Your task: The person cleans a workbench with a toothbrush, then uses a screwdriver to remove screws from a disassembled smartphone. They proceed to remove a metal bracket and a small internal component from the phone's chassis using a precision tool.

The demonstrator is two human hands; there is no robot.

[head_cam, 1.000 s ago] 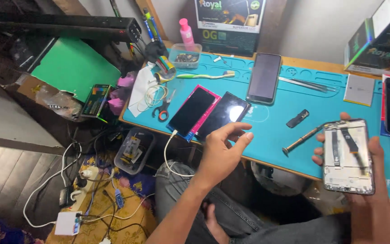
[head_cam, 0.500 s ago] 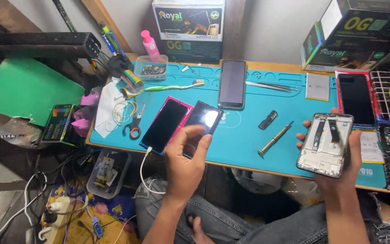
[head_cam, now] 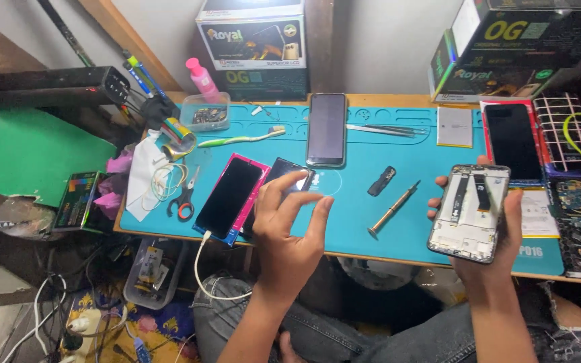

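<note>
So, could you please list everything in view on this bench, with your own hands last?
work mat: 1, teal, covering the bench
opened phone: 1, white frame, in right hand
black screen panel: 1, at left fingertips
pink-edged phone: 1, left of that panel, white cable attached
upright phone: 1, dark, mat centre rear
red-edged phone: 1, right rear
screwdriver: 1, metal, mat centre
small black part: 1, above screwdriver
tweezers: 1 pair, rear
battery: 1, white, rear
toothbrush: 1, green
scissors: 1, left edge
pink bottle: 1, rear left
cardboard boxes: several, rear
left hand: 1, touching the panel
right hand: 1, holding opened phone
</note>
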